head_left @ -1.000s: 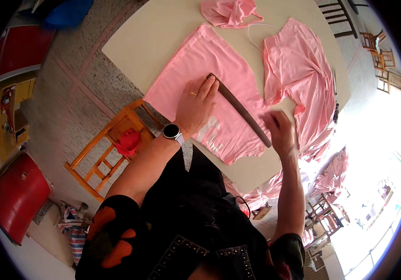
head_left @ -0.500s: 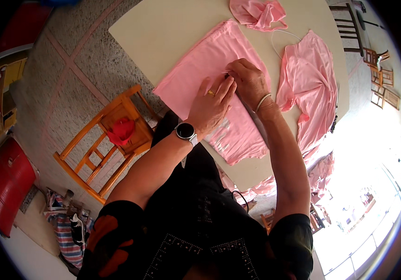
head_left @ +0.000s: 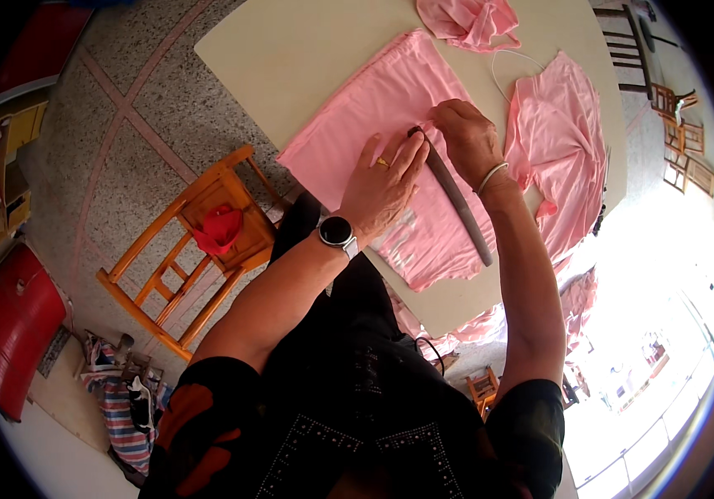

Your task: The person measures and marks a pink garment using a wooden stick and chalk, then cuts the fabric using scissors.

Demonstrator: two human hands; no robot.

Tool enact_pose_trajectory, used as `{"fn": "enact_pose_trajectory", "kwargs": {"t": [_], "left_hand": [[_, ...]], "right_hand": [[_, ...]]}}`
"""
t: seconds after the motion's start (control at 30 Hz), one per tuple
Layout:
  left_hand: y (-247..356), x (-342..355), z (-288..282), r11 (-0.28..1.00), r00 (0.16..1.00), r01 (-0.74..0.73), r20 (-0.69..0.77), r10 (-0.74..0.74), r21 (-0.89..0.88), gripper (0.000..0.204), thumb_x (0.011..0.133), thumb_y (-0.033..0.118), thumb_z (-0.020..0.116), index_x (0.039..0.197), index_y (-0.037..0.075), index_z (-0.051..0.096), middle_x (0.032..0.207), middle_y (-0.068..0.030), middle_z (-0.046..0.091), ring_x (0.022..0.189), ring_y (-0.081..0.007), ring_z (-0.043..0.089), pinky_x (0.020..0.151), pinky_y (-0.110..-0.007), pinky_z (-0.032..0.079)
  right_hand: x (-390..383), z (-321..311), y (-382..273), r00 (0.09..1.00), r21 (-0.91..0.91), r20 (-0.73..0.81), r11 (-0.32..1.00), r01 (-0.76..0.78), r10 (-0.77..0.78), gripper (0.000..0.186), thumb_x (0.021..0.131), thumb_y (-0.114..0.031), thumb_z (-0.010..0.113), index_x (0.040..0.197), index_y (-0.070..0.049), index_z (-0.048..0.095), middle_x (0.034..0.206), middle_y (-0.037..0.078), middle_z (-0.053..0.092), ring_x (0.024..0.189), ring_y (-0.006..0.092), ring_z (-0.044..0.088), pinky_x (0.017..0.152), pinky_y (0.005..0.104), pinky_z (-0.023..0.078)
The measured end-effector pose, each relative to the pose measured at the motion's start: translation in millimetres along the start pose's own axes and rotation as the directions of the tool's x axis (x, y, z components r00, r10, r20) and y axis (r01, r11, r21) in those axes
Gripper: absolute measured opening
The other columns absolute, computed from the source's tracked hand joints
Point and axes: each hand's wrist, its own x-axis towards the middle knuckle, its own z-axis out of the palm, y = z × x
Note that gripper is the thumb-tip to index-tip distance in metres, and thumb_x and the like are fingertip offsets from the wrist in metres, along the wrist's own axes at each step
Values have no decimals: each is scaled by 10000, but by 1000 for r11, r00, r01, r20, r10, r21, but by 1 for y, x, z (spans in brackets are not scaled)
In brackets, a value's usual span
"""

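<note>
A folded piece of pink cloth (head_left: 378,100) lies on the pale table. Across its right part rests a long, narrow, dark grey-brown strip (head_left: 459,202), slightly curved, with a darker upper end. My left hand (head_left: 384,185) is open, laid on the cloth with fingers stretched out, the tips near the strip's upper end. My right hand (head_left: 467,137) is closed in a pinch just right of that end, its fingertips at a small raised bit of the pink cloth. Pale marks show on the cloth below my left hand.
A second pink garment piece (head_left: 558,137) lies to the right, a crumpled pink one (head_left: 469,23) at the far edge, with a thin white cord (head_left: 498,71) between. A wooden chair (head_left: 216,220) holding a red item (head_left: 219,230) stands left of the tabletop (head_left: 270,54).
My right hand has moved right, away from my left hand, uncovering more of the dark strip. My left hand has stayed on the cloth, with little movement.
</note>
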Motion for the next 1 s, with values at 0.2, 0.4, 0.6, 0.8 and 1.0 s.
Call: {"fn": "enact_pose_trajectory", "kwargs": {"t": [0.2, 0.4, 0.6, 0.8, 1.0], "left_hand": [[-5, -3, -1, 997, 1000, -6, -6, 6, -81, 638, 878, 239, 683, 1429, 8, 462, 1477, -123, 415, 1383, -272, 395, 1150, -503, 273], [-29, -26, -19, 991, 1000, -12, -21, 10, -134, 595, 874, 194, 679, 1401, 4, 478, 1443, -136, 445, 1365, -284, 422, 1148, -512, 285], [-49, -45, -29, 995, 996, 70, -42, -73, -69, 591, 884, 201, 673, 1418, 41, 476, 1469, -134, 428, 1384, -321, 398, 1154, -550, 273], [-55, -52, -17, 993, 990, 90, -104, -98, -83, 619, 902, 236, 668, 1464, 97, 448, 1522, -135, 381, 1401, -361, 367, 1155, -568, 267], [-54, -53, -18, 990, 989, 99, -101, -110, -103, 639, 895, 246, 684, 1468, 96, 444, 1518, -130, 387, 1409, -354, 360, 1145, -586, 274]], "right_hand": [[7, 2, -14, 989, 271, 24, 951, -147, 146, 137, 832, 2, 649, 963, -36, 665, 936, 111, 670, 884, 323, 650, 778, 394, 533], [16, 11, -13, 997, 249, 60, 968, 31, -47, 121, 836, -22, 681, 954, -32, 659, 919, 112, 676, 887, 320, 642, 783, 402, 527], [24, 21, -18, 982, 242, 123, 964, 109, -142, 114, 849, 11, 678, 958, -13, 658, 924, 117, 678, 872, 304, 656, 786, 380, 531], [26, 31, -24, 991, 210, 132, 978, 7, -36, 68, 857, -91, 676, 919, -67, 693, 879, 82, 692, 860, 293, 648, 763, 404, 515], [27, 36, -32, 991, 289, 118, 952, -102, 70, 105, 905, -79, 684, 977, -2, 685, 893, 106, 700, 824, 213, 658, 724, 341, 525]]}}
